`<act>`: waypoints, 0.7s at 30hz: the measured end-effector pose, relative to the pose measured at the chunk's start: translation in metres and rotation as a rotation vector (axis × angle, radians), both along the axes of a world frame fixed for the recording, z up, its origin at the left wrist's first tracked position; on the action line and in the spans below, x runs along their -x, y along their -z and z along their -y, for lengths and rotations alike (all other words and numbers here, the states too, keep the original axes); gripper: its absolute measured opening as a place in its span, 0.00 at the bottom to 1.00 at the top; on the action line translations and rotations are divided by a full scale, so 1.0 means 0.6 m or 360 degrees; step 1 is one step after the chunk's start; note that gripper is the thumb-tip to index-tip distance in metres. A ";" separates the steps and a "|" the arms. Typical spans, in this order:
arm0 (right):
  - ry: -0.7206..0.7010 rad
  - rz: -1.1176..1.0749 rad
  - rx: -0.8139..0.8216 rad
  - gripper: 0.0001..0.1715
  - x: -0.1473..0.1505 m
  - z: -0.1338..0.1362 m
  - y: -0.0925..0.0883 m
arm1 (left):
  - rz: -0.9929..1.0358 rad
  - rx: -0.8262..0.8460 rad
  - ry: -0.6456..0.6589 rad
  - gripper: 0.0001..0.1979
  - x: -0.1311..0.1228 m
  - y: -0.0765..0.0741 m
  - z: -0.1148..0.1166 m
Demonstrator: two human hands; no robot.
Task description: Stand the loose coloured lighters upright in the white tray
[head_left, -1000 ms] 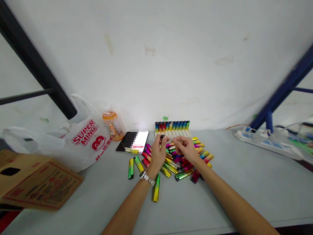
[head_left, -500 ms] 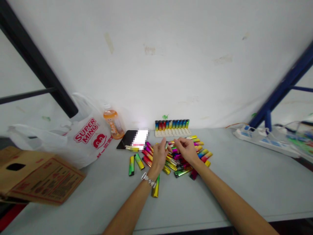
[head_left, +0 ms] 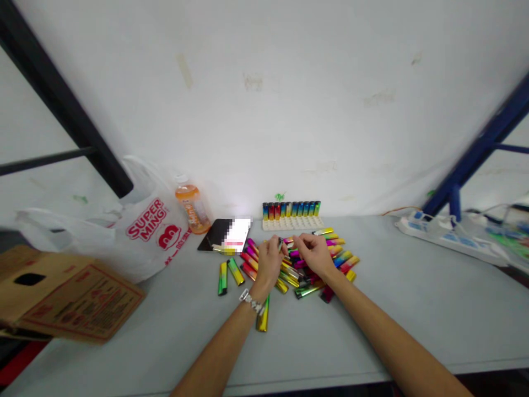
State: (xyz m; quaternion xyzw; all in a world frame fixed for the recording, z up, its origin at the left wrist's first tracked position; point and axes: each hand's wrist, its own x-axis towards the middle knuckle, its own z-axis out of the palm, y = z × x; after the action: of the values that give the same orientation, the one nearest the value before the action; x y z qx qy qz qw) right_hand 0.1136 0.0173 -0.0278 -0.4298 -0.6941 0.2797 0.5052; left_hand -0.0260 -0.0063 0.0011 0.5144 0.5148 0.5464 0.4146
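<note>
My left hand point(head_left: 269, 260), with a metal bracelet at its wrist, is closed on a lighter point(head_left: 280, 243); only one end shows above the fingers. To its right, my right hand point(head_left: 316, 255) has thumb and fingers pinched together, and whatever may be between them is hidden. Both hands are over a heap of shiny multicoloured lighters point(head_left: 291, 275) lying on the table. Behind the hands, a white holder point(head_left: 292, 223) with rows of holes carries several upright lighters point(head_left: 306, 209) along its back row. Loose green-yellow lighters point(head_left: 235, 272) lie left of the heap.
At the left are a cardboard box point(head_left: 82, 300), a white plastic bag point(head_left: 144, 237) and an orange drink bottle point(head_left: 192, 209). A black tablet-like object point(head_left: 212, 234) lies behind the heap. On the right, a white power strip point(head_left: 450, 240) rests near a blue frame post point(head_left: 475, 149).
The lighter end in my left hand has tilted slightly. Both hands otherwise keep nearly the same place and grip.
</note>
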 end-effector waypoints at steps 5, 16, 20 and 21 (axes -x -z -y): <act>-0.0003 0.0001 0.0009 0.25 -0.001 -0.002 0.003 | 0.0383 0.0044 0.0046 0.19 -0.003 0.011 -0.002; -0.0030 -0.0005 0.0007 0.25 -0.002 -0.005 0.008 | 0.0462 0.0088 0.0098 0.26 -0.007 0.008 0.001; -0.0029 0.0013 0.0006 0.26 -0.002 -0.003 0.005 | 0.0212 0.0072 -0.0014 0.23 -0.007 0.005 -0.001; -0.0027 0.0018 0.0007 0.26 -0.002 -0.003 0.005 | 0.0146 0.0044 -0.0029 0.21 -0.005 0.005 -0.002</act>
State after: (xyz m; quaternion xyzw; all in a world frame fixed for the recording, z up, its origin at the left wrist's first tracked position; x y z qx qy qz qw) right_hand 0.1146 0.0189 -0.0307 -0.4265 -0.6999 0.2831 0.4980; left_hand -0.0229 -0.0053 -0.0019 0.4782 0.5074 0.5660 0.4399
